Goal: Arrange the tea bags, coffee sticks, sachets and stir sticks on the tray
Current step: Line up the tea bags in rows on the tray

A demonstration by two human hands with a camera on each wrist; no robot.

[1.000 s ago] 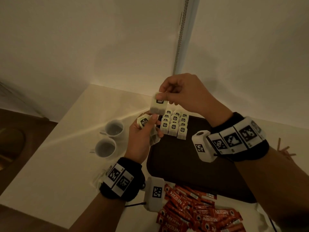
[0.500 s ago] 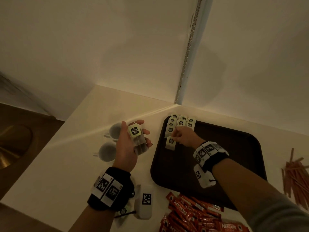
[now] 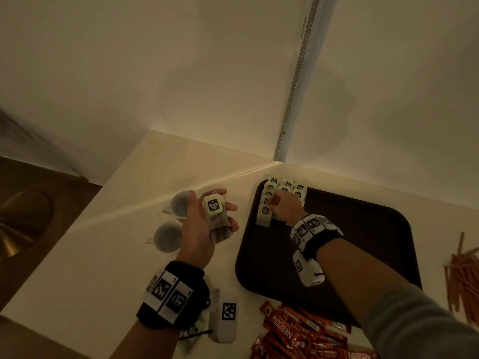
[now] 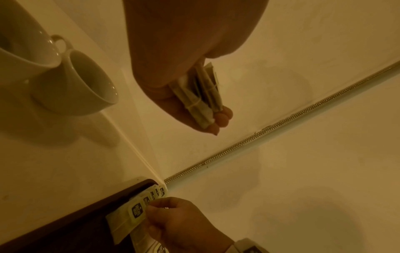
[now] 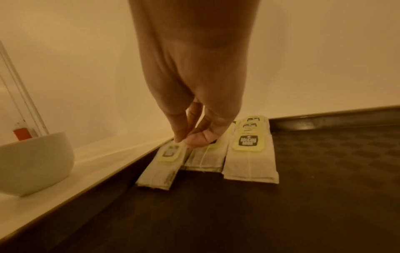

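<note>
On the bench (image 3: 77, 255), 2 white cups (image 3: 167, 235) stand at 9 o'clock of the left hand (image 3: 201, 224), whose grip is closed around a small stack of tea bags (image 3: 217, 216). The right hand (image 3: 283, 207) pinches 1 tea bag (image 5: 161, 164) in the tray (image 3: 363, 229) at its 11 o'clock corner, beside 2 other rows (image 5: 249, 154). Coffee sticks (image 3: 298, 335) lie at 6 o'clock of the tray, stir sticks (image 3: 464, 278) at 3 o'clock.

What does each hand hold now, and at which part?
Left hand: small stack of paper tea bags, gripped along its sides. Right hand: one tea bag, pinched near its tag.
</note>
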